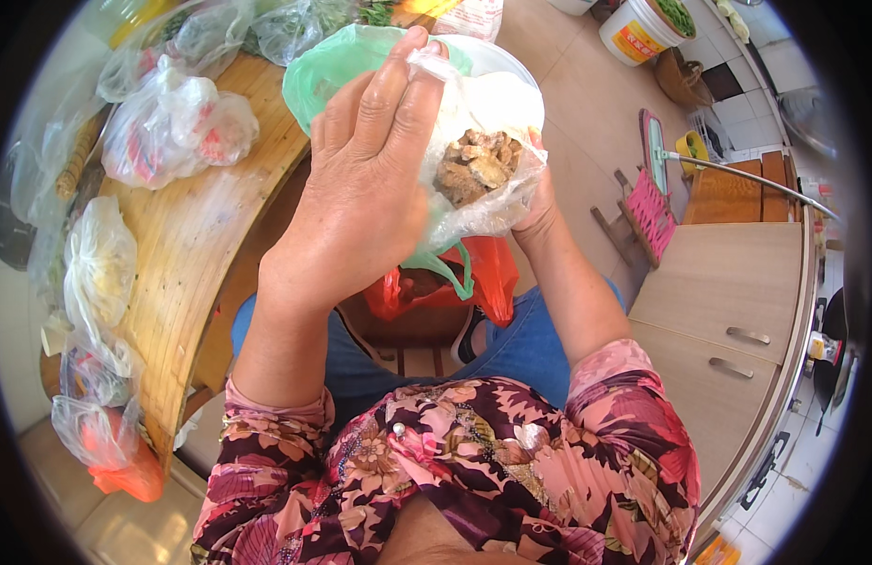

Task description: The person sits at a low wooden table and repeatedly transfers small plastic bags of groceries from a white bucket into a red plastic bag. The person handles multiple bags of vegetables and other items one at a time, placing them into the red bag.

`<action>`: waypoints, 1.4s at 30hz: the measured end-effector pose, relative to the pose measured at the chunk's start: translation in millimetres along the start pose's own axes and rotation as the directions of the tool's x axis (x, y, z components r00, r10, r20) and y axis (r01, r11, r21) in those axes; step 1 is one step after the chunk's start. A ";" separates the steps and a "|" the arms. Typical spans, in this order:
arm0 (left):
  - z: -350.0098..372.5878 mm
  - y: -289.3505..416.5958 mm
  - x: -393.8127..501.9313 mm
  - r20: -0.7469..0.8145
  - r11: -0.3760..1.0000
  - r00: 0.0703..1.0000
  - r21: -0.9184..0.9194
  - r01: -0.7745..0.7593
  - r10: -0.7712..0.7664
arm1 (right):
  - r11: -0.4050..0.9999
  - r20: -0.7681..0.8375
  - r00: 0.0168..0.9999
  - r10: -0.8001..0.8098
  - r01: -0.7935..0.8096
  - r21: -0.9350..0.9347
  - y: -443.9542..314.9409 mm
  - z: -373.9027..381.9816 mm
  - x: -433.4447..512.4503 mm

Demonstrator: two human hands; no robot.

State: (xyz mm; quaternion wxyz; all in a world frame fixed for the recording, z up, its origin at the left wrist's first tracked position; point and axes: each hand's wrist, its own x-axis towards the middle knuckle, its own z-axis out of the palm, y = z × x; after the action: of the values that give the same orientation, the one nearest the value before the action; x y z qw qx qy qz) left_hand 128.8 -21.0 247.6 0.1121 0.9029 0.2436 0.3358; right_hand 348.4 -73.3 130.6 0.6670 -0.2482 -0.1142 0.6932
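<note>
Raised in front of me is a clear plastic bag [471, 217] with brown, crusted food pieces [477, 166] showing through its mouth. My right hand [538, 194] holds the bag from its right side, the fingers mostly hidden behind it. Against the bag's left edge lies my left hand [379, 134], back towards me, its fingertips at the upper edge of the plastic; whether they pinch it is unclear. A green plastic bag [315, 74] hangs behind my left hand. Below, a red plastic bag [496, 275] with dark contents sits between my knees. Part of a white round container [496, 56] shows behind.
On the left, a wooden table [188, 233] bears several knotted plastic bags [174, 127] and an orange bag [135, 470] at its near end. To the right stand a pink woven stool [648, 219], a mop [655, 152], a white bucket [637, 35] and wooden cabinets [718, 282].
</note>
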 end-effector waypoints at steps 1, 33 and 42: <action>1.5 -1.1 0.1 -0.001 0.999 1.000 0.036 -0.012 0.012 | 1.000 -0.014 1.000 -0.007 0.007 -0.012 -1.4 0.5 0.0; 42.9 0.1 -0.6 0.012 0.914 0.957 -0.295 0.281 -0.290 | 0.989 0.035 0.997 -0.064 0.068 -0.131 18.8 14.7 -6.6; 25.7 -10.3 -0.8 -0.162 0.950 0.973 -0.290 0.113 -0.166 | 0.996 0.019 0.999 -0.036 0.035 0.086 3.7 26.8 -1.5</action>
State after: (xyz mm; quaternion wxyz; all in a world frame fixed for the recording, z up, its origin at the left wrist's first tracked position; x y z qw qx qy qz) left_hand 141.5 -13.7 224.2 0.2388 0.8236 0.2665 0.4399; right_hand 331.9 -70.4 151.9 0.6881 -0.2103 -0.0954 0.6879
